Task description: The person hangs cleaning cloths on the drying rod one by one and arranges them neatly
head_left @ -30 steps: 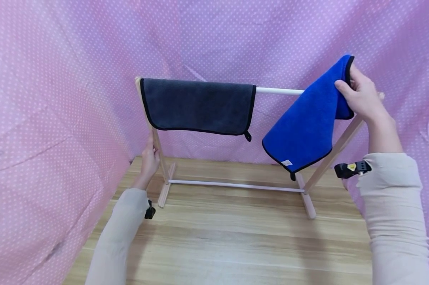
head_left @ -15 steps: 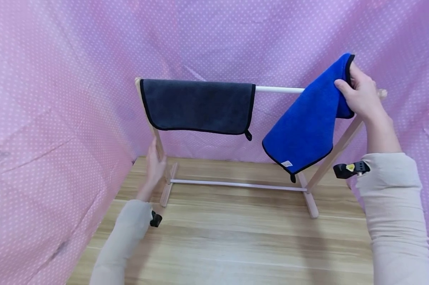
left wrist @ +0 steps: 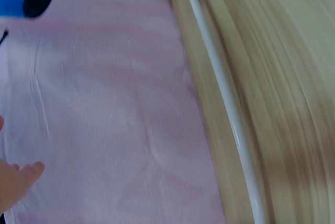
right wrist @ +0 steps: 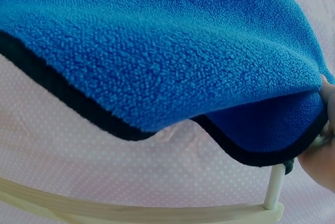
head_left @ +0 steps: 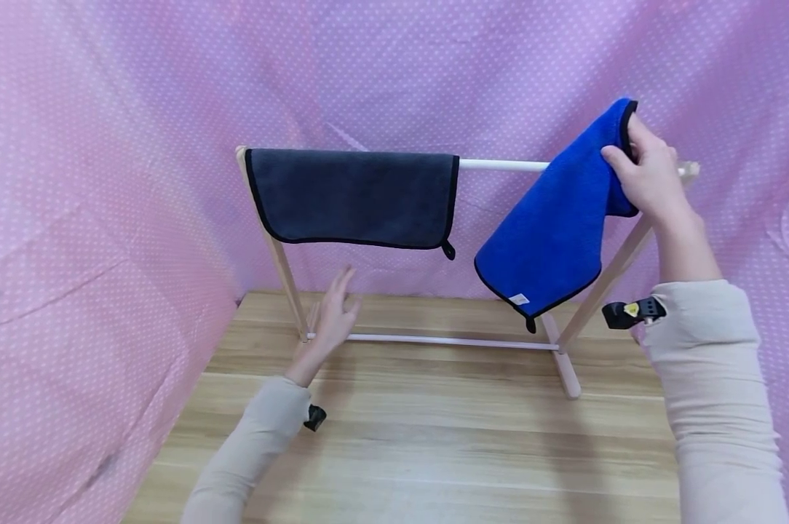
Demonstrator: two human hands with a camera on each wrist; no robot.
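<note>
My right hand (head_left: 650, 171) pinches a blue towel (head_left: 545, 225) with black edging near its upper right corner. The towel slants down to the left across the white top bar (head_left: 502, 165) of a wooden rack, a small white tag near its lowest corner. In the right wrist view the towel's fuzzy face (right wrist: 157, 62) fills the upper part, with fingertips at its right edge. My left hand (head_left: 332, 313) holds nothing, fingers extended, in front of the rack's left post and below a dark grey towel (head_left: 351, 200), which hangs folded over the bar's left part.
The rack's left post (head_left: 283, 280) and right post (head_left: 607, 291) stand on feet joined by a white lower rod (head_left: 447, 341). A wood-grain table (head_left: 421, 444) lies beneath. Pink dotted cloth (head_left: 106, 145) surrounds the back and sides.
My left hand has let go of the left post and moved right, in front of the lower rod. My right hand keeps hold of the blue towel; the view has shifted slightly.
</note>
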